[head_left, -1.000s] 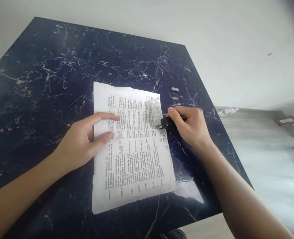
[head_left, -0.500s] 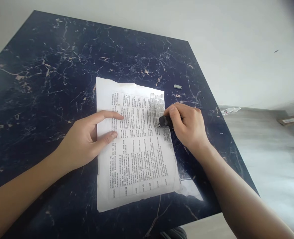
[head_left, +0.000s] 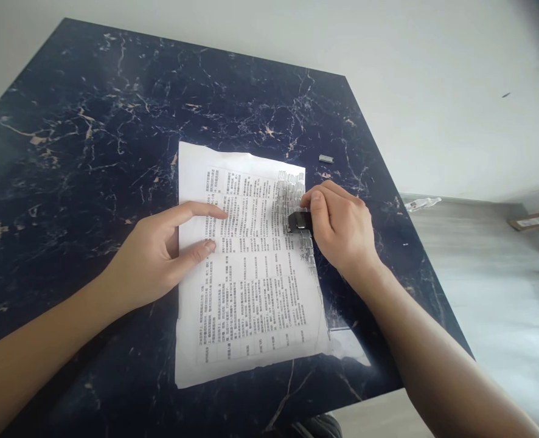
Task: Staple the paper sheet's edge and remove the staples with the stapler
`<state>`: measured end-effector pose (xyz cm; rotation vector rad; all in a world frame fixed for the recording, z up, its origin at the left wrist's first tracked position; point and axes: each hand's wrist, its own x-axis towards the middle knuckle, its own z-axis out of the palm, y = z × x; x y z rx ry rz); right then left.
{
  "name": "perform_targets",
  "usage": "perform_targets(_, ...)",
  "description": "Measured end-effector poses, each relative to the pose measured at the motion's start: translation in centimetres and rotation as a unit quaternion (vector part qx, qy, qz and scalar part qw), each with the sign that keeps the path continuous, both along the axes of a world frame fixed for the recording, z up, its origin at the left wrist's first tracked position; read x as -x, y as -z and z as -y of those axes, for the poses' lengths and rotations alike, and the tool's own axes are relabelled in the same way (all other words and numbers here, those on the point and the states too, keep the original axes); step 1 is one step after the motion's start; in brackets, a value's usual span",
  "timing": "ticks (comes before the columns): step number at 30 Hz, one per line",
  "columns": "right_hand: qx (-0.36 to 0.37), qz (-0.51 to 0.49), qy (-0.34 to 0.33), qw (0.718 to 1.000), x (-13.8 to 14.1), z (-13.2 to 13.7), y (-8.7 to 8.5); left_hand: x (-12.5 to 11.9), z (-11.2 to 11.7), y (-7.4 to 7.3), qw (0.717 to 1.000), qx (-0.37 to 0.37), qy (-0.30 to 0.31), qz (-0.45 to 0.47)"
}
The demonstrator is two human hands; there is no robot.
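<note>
A printed sheet of paper (head_left: 246, 286), possibly a stack, lies at the middle of the table with rows of staples (head_left: 292, 185) crowded along its right edge. My left hand (head_left: 160, 249) rests on its left side, index finger and thumb apart on the print; the other fingers are hidden. In my right hand (head_left: 342, 225), closed fingers wrap round a black stapler (head_left: 300, 222). The stapler's nose reaches over the stapled right edge, and its rear is hidden by the hand. A short strip of staples (head_left: 326, 159) lies beyond the paper's upper right corner.
The dark marbled table (head_left: 114, 121) meets a pale wall at the back. Its right edge drops to a grey floor (head_left: 488, 292), where a clear plastic wrapper (head_left: 422, 204) and a brown cardboard piece (head_left: 532, 222) lie.
The stapler has tipped in my right hand and its nose now looks pressed flatter on the paper. The sheet's upper right corner has shifted slightly right. My left hand stays put.
</note>
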<state>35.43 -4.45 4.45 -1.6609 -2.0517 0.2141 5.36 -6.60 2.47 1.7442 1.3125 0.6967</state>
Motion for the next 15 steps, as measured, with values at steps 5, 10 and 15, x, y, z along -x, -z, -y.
perform_targets(5,-0.018,0.016,0.009,1.000,0.21,0.10,0.23,-0.10,0.14,-0.25,1.000,-0.003,0.002,0.005)
perform_targets(10,-0.031,0.027,0.010,0.999,0.28,0.09,0.46,-0.27,0.33,-0.45,0.999,0.030,-0.010,0.015)
perform_targets(15,-0.026,0.052,0.015,0.998,0.29,0.01,0.37,-0.14,0.27,-0.16,0.999,0.029,-0.012,0.017)
